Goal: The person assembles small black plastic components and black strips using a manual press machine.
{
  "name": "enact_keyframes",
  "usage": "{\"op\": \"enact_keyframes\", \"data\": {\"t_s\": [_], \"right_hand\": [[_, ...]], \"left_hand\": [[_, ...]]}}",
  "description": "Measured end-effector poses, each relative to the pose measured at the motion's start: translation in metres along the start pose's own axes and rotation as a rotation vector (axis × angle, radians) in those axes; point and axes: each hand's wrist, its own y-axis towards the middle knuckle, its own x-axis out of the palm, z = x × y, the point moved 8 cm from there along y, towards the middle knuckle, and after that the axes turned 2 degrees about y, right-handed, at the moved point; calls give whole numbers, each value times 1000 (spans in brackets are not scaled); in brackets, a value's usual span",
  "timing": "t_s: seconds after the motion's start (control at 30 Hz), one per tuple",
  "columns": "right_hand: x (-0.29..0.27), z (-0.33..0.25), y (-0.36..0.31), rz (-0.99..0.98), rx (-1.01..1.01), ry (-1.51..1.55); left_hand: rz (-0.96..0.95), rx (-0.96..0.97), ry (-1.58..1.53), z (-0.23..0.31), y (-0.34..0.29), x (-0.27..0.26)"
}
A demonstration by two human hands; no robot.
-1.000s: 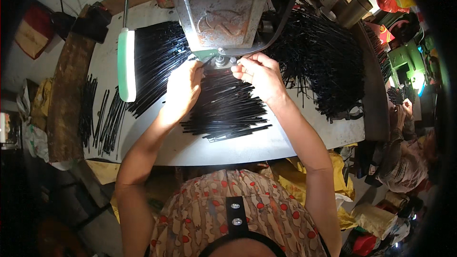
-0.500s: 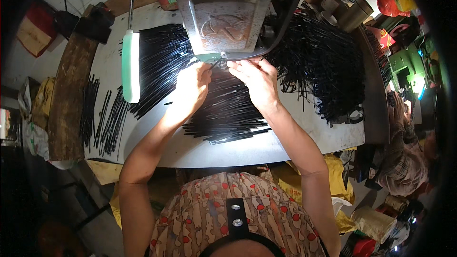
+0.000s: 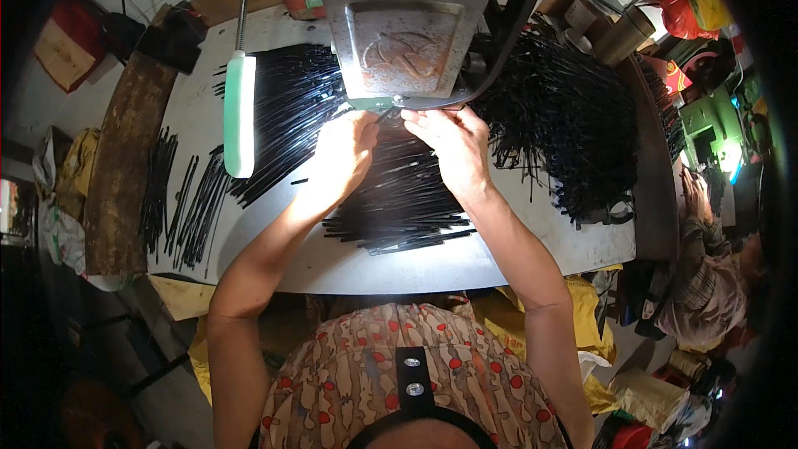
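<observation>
My left hand (image 3: pixel 347 150) is closed in a pinch just below the front of a machine head (image 3: pixel 405 41) with a worn metal cover. A thin black rod (image 3: pixel 386 114) shows at its fingertips, angled toward the machine's working point. Close by on the right, my right hand (image 3: pixel 453 145) is bent with thumb and fingers together under the curved dark lever (image 3: pixel 499 58). What its fingertips hold is mostly hidden by the fingers and glare. Beneath both hands lies a spread bundle of black rods (image 3: pixel 399 199) on the pale tabletop (image 3: pixel 291 270).
More black rods (image 3: pixel 287 116) fan out at left, beside a green-and-white lamp (image 3: pixel 239 116). A dense heap of black rod assemblies (image 3: pixel 573 125) covers the right side. A wooden edge (image 3: pixel 125 175) borders the table's left. Another person's hand (image 3: pixel 697 195) is at a green machine, far right.
The view has shifted slightly, so the machine and rods sit a little further right. Both hands stay at the machine head; my left fingers have turned slightly inward.
</observation>
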Motion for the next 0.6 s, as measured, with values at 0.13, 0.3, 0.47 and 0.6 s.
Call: {"op": "enact_keyframes", "data": {"t_s": [0.13, 0.3, 0.47, 0.6], "right_hand": [[1, -5, -2, 14, -10, -4], [2, -1, -1, 6, 7, 6], [2, -1, 1, 12, 5, -25], [3, -2, 0, 2, -16, -19]], "left_hand": [[-2, -2, -7, -1, -1, -3], [16, 41, -4, 2, 0, -2], [0, 35, 41, 3, 2, 0], [50, 123, 28, 1, -1, -3]]}}
